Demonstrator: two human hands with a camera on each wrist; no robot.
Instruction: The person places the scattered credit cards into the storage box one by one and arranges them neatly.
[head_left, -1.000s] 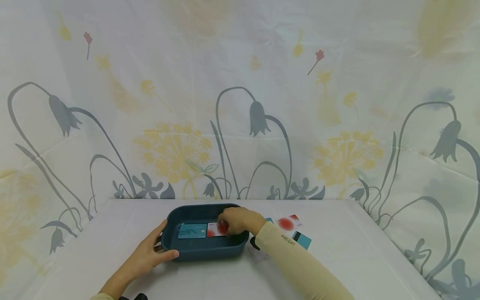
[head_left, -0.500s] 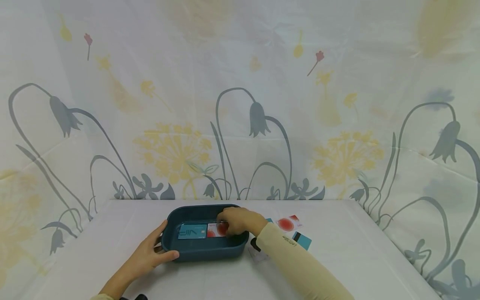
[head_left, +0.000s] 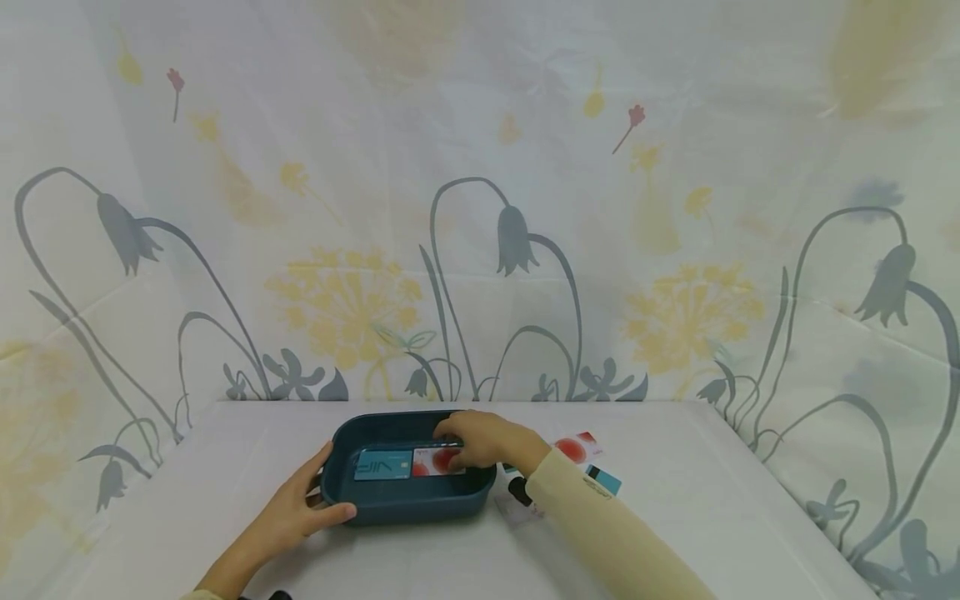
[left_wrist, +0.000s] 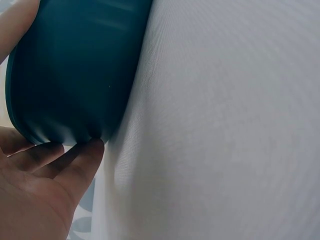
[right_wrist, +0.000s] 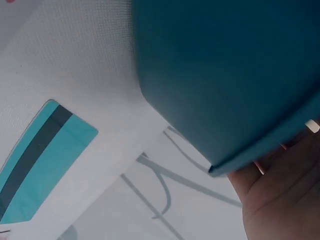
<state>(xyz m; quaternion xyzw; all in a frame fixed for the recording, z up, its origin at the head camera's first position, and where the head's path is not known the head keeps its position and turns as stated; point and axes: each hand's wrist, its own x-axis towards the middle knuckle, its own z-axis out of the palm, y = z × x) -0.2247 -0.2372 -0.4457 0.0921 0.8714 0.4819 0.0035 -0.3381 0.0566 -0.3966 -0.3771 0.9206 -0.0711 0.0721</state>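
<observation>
Teal plastic tray (head_left: pixel 408 500) sits on the white tablecloth (head_left: pixel 675 533), its long axis running left to right; the left hand (head_left: pixel 296 512) grips its near-left corner. Inside, a teal VIP card (head_left: pixel 384 464) lies flat beside a red-and-white card (head_left: pixel 435 461), pinched by the right hand (head_left: pixel 480 440), which has lifted slightly since a second ago.

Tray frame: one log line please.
left hand steadies tray | right hand places red-and-white card in tray beside blue card | table: two cards
</observation>
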